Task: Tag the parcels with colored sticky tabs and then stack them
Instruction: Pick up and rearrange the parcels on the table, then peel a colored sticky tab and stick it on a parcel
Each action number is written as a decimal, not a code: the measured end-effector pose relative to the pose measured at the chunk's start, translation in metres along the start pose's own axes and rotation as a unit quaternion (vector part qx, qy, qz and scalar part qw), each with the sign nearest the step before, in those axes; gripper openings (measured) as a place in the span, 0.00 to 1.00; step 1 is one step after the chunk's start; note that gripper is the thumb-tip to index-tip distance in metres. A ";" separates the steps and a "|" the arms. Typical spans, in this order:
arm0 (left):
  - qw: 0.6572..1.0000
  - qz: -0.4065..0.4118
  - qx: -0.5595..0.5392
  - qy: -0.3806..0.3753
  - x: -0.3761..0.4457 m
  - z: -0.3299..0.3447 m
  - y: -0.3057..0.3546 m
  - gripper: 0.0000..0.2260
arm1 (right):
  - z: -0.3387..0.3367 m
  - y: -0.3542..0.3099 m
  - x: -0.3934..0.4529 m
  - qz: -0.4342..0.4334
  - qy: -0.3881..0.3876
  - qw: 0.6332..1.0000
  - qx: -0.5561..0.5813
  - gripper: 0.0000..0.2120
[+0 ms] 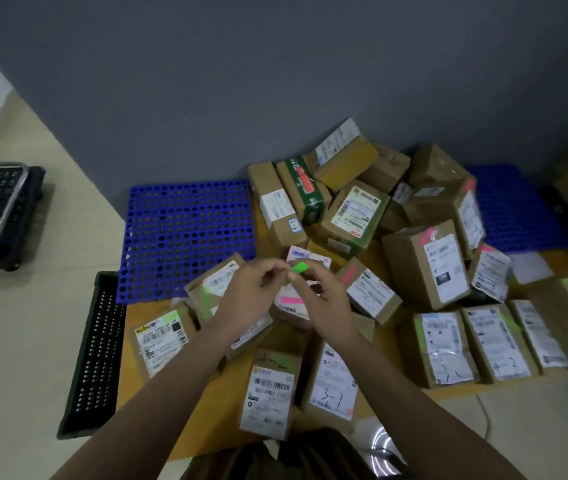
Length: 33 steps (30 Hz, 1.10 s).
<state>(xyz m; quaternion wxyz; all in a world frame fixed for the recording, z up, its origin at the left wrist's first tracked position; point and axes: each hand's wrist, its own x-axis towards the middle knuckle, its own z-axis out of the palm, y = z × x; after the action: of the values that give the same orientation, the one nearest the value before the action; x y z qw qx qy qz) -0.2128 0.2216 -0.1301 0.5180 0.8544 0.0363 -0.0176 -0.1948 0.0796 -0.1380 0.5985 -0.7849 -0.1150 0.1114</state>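
- Left hand [248,299] and right hand [324,303] meet above the pile, fingertips pinching a small bright-green sticky tab [299,268] between them; which hand bears it most, cannot tell.
- Brown cardboard parcels with white labels [428,268]: several carry pink or green tabs; rear ones show none.
- Blue perforated plastic pallet [185,230] bare; no stack visible, so stacking seemingly not begun.

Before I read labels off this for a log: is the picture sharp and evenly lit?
Head view: soft throughout, most label print smeared; wide-angle bending at the edges; a bright glare arc on the floor bottom centre; the hands, left hand and right hand, slightly blurred around the green tab.
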 end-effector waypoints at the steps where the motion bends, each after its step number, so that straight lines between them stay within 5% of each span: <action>1: 1.000 -0.002 -0.006 -0.020 0.005 0.011 0.005 0.07 | -0.007 0.004 -0.002 0.011 0.046 0.998 0.031 0.04; 4: 0.997 -0.021 0.014 -0.075 0.021 0.042 0.018 0.11 | -0.043 0.020 -0.015 0.072 0.168 0.981 0.057 0.05; 7: 0.987 -0.019 0.086 -0.135 0.037 0.066 0.021 0.16 | -0.095 0.043 -0.031 0.159 0.248 0.953 -0.073 0.06; 9: 0.980 -0.007 0.129 -0.153 0.046 0.077 0.018 0.16 | -0.125 0.063 -0.043 0.239 0.217 0.920 -0.222 0.12; 13: 0.973 -0.027 0.165 -0.161 0.065 0.090 0.009 0.12 | -0.137 0.098 -0.051 0.313 0.016 0.880 -0.358 0.13; 17: 0.974 -0.055 0.167 -0.145 0.084 0.092 -0.003 0.11 | -0.134 0.101 -0.042 0.284 -0.020 0.871 -0.401 0.11; 21: 0.976 -0.085 0.172 -0.103 0.110 0.082 -0.015 0.11 | -0.134 0.086 -0.013 0.194 0.068 0.918 -0.339 0.12; 25: 0.978 -0.121 0.162 -0.053 0.143 0.070 -0.018 0.14 | -0.126 0.065 0.062 0.052 0.036 0.944 -0.325 0.09; 29: 0.972 -0.155 0.177 -0.030 0.185 0.062 -0.020 0.16 | -0.109 0.054 0.149 0.063 0.083 0.958 -0.265 0.24; 33: 0.971 -0.147 0.183 -0.037 0.215 0.056 -0.014 0.18 | -0.100 0.036 0.236 0.204 0.151 0.961 -0.108 0.53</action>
<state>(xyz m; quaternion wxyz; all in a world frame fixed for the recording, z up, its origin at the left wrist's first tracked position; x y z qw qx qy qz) 0.0010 0.1874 -0.1827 0.3457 0.9188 0.1383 -0.1311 0.0618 0.0529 -0.1551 0.4851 -0.8595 0.1273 0.0984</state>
